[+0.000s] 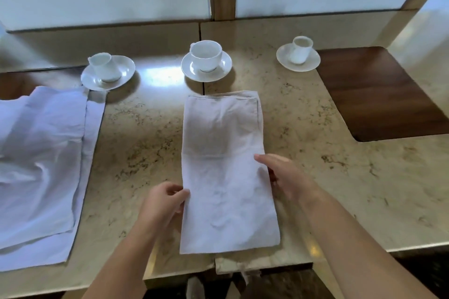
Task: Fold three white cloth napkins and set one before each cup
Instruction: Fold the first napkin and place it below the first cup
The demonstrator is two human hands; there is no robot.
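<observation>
On marble counter (315, 177), folded napkin (226, 172) lies lengthwise before middle cup (206, 54). Left hand (162, 204) pinches its left edge, fingers curled; right hand (284, 177) loosely open, fingertips on right edge. Unfolded napkins (41, 165) piled far left.

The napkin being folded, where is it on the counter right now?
In the head view the folded napkin lies at the centre of the counter, just before the middle cup, with the left hand and right hand at its side edges.
</observation>
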